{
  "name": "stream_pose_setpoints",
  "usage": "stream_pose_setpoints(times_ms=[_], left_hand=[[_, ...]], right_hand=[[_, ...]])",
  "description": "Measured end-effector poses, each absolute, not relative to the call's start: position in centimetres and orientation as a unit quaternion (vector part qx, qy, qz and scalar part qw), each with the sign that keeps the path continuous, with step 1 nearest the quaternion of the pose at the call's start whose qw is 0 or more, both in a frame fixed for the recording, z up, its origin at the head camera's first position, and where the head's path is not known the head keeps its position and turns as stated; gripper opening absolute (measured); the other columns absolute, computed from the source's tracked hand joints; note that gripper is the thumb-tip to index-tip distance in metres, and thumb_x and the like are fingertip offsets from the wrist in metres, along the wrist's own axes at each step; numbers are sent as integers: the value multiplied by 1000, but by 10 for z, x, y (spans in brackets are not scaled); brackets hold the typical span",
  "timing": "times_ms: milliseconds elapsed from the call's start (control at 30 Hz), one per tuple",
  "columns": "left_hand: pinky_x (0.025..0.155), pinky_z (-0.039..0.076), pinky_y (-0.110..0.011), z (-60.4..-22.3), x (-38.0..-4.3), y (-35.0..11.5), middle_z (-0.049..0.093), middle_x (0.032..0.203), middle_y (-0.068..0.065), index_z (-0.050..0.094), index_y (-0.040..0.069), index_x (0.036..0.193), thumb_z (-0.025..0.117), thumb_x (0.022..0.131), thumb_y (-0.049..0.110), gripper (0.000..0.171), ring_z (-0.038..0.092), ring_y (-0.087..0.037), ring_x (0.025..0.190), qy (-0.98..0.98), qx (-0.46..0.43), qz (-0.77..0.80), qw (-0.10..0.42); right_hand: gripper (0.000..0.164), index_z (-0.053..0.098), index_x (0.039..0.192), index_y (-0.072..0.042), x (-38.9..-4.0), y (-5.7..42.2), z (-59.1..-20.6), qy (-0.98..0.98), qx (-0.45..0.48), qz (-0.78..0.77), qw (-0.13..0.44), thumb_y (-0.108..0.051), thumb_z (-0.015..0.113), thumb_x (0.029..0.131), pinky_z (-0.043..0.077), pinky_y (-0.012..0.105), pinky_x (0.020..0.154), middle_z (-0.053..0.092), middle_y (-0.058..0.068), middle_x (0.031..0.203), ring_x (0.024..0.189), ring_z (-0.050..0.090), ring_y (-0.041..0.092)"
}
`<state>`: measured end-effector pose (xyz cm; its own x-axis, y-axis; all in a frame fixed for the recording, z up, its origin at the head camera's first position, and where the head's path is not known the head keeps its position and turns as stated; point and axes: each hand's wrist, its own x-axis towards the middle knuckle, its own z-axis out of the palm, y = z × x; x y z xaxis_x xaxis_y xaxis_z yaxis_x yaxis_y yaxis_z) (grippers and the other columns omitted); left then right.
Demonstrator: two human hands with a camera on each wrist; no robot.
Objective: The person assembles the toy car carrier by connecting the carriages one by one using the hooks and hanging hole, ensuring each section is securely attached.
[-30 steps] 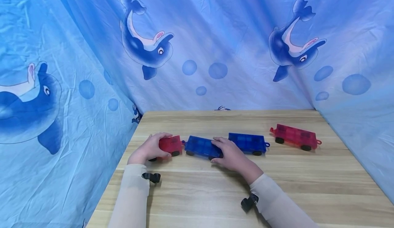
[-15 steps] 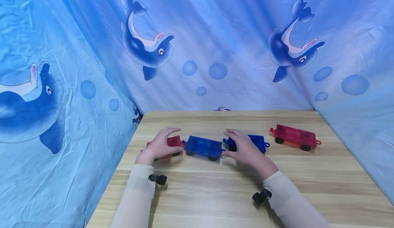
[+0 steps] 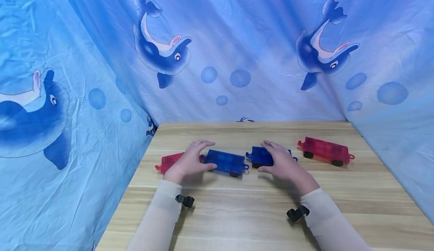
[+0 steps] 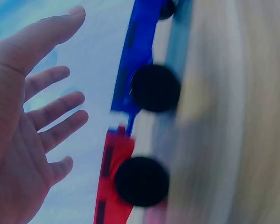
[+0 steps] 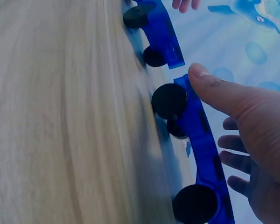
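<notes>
Four-wheeled toy train cars of clear plastic stand in a row on the table. A red train car at the left is joined by its hook to a blue train car. My left hand hovers over where these two meet, thumb and fingers spread around nothing. A second blue train car stands just right of the first, a small gap between their couplings. Over its right part is my right hand, fingers apart and relaxed; in the right wrist view the thumb lies beside that car's end.
Farther right, another red train car stands apart, its hook facing the second blue car. The wooden table meets blue dolphin-print cloth at the back and sides. A small black camera sits on each sleeve.
My left hand has let go of the left red car and moved right toward the first blue car. The right hand has left the first blue car and moved right over the second.
</notes>
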<state>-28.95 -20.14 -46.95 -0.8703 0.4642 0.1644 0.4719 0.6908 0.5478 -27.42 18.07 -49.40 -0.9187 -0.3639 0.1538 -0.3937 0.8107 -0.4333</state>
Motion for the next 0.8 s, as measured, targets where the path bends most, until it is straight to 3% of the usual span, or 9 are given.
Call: stream_pose_setpoints(times_ms=[100,467,567,800], left_hand=[[119,33,-61,-472,-287,-189,47,155,7,53,34,153,89,83,48,80,34,-30,150,-921,-266,-285,6],[112,44,-58,-483,-283,-155,47,156,2,53,27,154,89,83,48,82,40,-28,145,-922,-304,-240,2],[106,51,-54,-487,-282,-150,44,158,2,52,26,155,88,84,48,83,39,-27,145,-923,-305,-235,-7],[107,49,-53,-488,-279,-142,45,158,2,53,24,155,90,82,46,84,39,-27,146,-925,-304,-229,-8]], right_hand=[[102,40,162,-11,-276,183,-496,-954,198,223,30,-49,89,82,23,69,120,37,14,165,150,33,45],[84,52,154,-8,-279,188,-496,-956,189,222,21,-39,89,85,33,67,115,55,13,148,140,47,41],[81,55,152,-8,-279,189,-495,-957,190,218,19,-36,89,85,36,65,113,58,12,142,136,51,39],[81,57,150,-9,-278,193,-491,-959,189,210,9,-36,92,82,37,66,110,60,12,138,131,55,39]])
